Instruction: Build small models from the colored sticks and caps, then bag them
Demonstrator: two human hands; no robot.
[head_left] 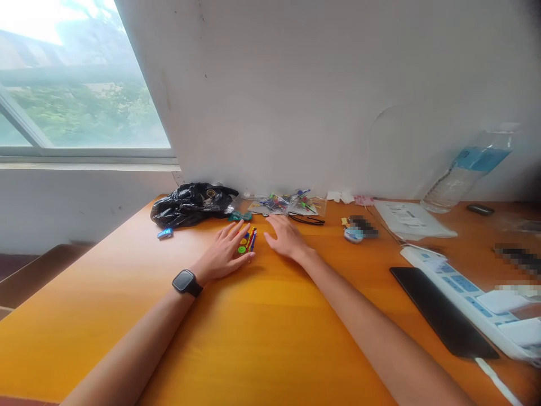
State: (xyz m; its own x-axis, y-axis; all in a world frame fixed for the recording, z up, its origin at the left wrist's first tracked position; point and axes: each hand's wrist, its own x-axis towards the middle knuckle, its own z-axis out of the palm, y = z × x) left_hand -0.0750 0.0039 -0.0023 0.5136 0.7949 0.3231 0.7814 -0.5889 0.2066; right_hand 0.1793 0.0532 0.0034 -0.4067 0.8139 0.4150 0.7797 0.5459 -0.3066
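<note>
My left hand (226, 252), with a black watch (187, 282) on its wrist, rests over the wooden table with fingers spread. Beside its palm, between thumb and fingers, lies a small group of colourful pieces: round green and yellow button-like discs (242, 249) and thin red and blue sticks (252, 239). The fingers partly cover them. To the right, my right hand (285, 237) is open, fingers stretched forward, apart from the pieces. Just beyond it lie a clear plastic bag of multicoloured small parts (291, 202) and a pair of dark-framed glasses (308, 220).
A black plastic bag (194, 204) and a small blue object (165, 233) lie at the back left. On the right are a power strip (465, 299), a black phone (439, 310), a white packet (412, 220) and a tilted water bottle (465, 169) against the wall.
</note>
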